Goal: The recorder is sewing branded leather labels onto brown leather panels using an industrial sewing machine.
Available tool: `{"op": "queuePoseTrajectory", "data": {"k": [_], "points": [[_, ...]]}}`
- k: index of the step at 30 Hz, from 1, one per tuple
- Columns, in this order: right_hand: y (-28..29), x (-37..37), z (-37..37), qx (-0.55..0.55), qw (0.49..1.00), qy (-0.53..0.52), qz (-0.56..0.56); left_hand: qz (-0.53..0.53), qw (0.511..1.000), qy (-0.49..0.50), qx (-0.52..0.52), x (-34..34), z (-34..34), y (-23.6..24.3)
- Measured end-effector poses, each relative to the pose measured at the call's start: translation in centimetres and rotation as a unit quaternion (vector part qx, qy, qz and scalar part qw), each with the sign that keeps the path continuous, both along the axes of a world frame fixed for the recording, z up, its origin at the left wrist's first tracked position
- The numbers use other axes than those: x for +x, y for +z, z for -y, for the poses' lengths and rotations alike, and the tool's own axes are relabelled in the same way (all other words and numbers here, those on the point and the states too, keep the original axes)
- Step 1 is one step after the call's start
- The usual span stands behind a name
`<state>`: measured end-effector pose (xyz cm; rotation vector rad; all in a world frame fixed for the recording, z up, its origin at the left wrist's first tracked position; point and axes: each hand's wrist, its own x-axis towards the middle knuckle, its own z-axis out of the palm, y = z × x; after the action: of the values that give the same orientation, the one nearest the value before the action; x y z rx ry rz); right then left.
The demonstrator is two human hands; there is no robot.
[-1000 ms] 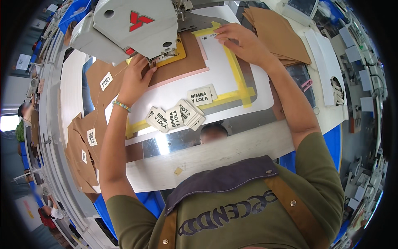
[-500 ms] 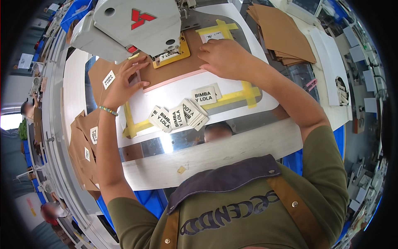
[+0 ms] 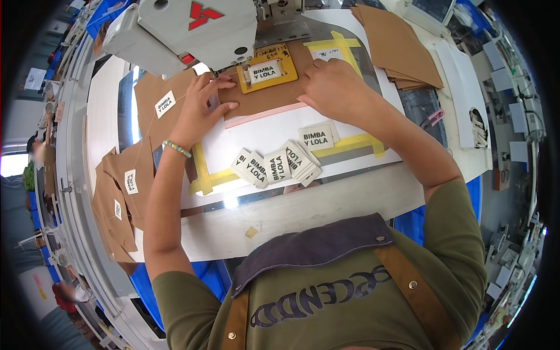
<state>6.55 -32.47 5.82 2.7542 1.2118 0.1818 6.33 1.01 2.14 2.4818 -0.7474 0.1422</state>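
Note:
A brown panel (image 3: 262, 106) with a pink strip along its near edge lies on a white, yellow-taped plate (image 3: 216, 153) at the sewing machine. On the panel sits a yellow frame (image 3: 272, 87) with a white printed label (image 3: 263, 72) in its opening. My left hand (image 3: 201, 111) rests at the panel's left side, thumb and fingers apart. At the right end my right hand (image 3: 335, 90) lies with bent fingers on the panel, thumb apart from them. Neither hand grips anything visible. Several loose white labels (image 3: 279, 165) lie overlapping on the plate nearer to me.
The sewing machine head (image 3: 192, 35) stands at the back left, close to my left fingers. Brown panels with labels (image 3: 119, 201), joined by thread, hang over the left table edge. A stack of brown panels (image 3: 399, 49) and pink-handled snips (image 3: 431, 119) lie at the right.
The plate has slid to the right with the panel, yellow frame and loose labels, and both hands moved along. The frame and its label now show clear of the machine head.

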Motion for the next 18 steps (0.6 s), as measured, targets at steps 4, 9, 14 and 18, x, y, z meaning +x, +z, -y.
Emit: {"op": "queuePoseTrajectory", "data": {"k": [4,9,14,18], "points": [[-1.1,0.9,-0.4,0.006,0.999,0.012,0.048,0.037,0.997,0.052,-0.040,0.1,1.2,-0.5],[-2.0,1.3,-0.5,0.067,0.995,0.035,0.066,0.074,0.995,0.057,-0.042,-1.6,1.9,-0.1],[-0.8,-0.5,2.6,0.156,0.985,0.067,0.008,0.007,0.999,0.025,0.030,-6.2,-2.8,4.5],[-0.5,-1.2,3.8,0.236,0.969,0.033,-0.057,-0.113,0.982,0.123,0.091,-10.4,-8.0,5.5]]}}
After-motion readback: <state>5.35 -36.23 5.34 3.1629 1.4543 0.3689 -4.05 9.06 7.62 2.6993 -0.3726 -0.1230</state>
